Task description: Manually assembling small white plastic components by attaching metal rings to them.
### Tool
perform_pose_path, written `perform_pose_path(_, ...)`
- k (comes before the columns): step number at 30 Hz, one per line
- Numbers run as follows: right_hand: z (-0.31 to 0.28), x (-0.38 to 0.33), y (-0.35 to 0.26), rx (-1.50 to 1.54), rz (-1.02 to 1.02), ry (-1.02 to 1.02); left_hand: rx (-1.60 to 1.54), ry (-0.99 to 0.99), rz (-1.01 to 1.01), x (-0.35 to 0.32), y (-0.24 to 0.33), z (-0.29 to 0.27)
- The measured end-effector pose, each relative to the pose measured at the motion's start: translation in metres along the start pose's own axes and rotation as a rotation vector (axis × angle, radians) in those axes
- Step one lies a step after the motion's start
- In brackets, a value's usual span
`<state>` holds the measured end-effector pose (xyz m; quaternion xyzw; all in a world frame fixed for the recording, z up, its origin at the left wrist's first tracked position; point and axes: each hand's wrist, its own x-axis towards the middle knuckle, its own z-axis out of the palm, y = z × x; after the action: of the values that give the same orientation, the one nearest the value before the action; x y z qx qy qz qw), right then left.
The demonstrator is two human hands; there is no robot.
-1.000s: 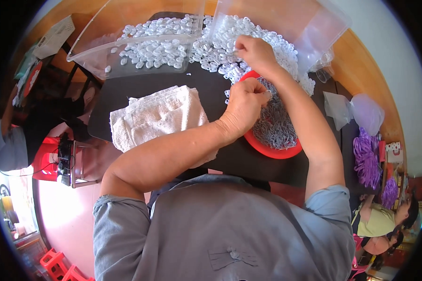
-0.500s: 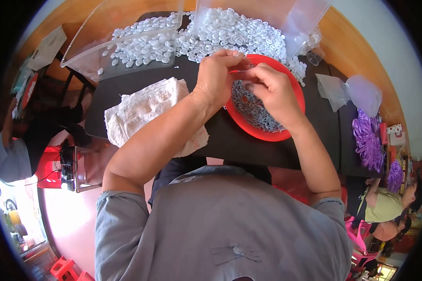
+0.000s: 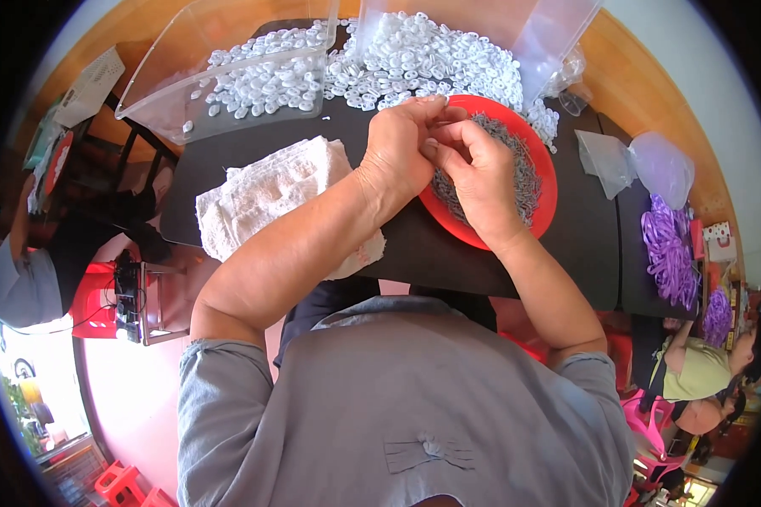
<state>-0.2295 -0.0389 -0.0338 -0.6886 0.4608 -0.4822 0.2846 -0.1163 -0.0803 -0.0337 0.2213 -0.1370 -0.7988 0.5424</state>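
Red plastic dish (image 3: 543,221) lies under my fingers, filled with small grey metal pieces (image 3: 520,173). Beyond my fingertips, a heap of white plastic rings (image 3: 431,63) spreads over the black table (image 3: 499,262), and more rings lie in the clear plastic bin (image 3: 228,93) off to the left. My left hand (image 3: 402,152) and right hand (image 3: 478,182) meet above the dish, fingertips pressed together, pinching something too small for me to make out. A white cloth (image 3: 271,198) lies beside my left wrist.
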Motion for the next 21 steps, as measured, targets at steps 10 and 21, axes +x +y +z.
perform_pose_path(10, -0.046, 0.012, -0.003, 0.338, 0.289, -0.001, 0.452, -0.055, 0.308, -0.007, -0.004, 0.003)
perform_pose_path(21, -0.065, 0.017, -0.002, 0.448, 0.329, 0.005, 0.794, -0.097, 0.471, -0.012, -0.013, 0.006)
